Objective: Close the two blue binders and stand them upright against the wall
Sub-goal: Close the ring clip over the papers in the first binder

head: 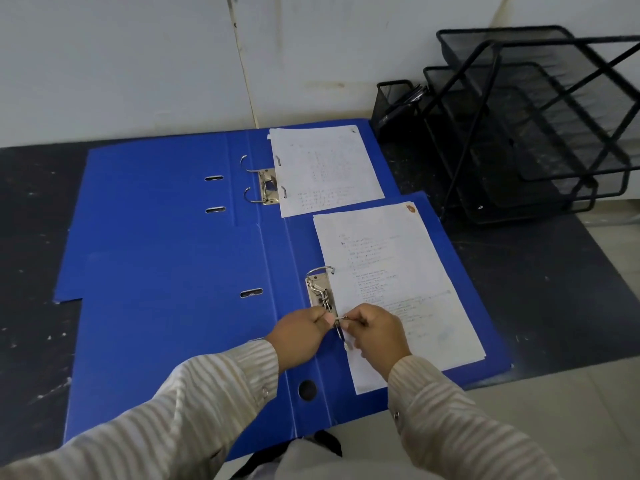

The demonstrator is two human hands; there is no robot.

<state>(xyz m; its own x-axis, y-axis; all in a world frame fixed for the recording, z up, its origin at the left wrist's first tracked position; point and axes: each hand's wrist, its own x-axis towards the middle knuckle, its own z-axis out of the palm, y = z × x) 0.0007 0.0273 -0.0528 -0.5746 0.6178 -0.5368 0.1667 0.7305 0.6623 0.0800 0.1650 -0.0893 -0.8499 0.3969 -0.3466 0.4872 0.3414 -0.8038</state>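
Two blue binders lie open and flat on a dark table. The far binder (pixel 152 188) has its ring arches open and a sheet of paper (pixel 325 168) on its right side. The near binder (pixel 173 341) overlaps it and carries a stack of written pages (pixel 391 271). Both my hands meet at the near binder's metal ring mechanism (pixel 320 289). My left hand (pixel 299 336) and my right hand (pixel 375 336) each pinch the lower metal ring between fingertips. The upper ring stands closed over the pages.
A black wire-mesh stacking tray (pixel 540 133) stands at the back right, with a small mesh pen holder (pixel 394 102) beside it. A white wall (pixel 138 64) runs behind the table. The dark table (pixel 31 237) ends on the right at a pale floor (pixel 571 393).
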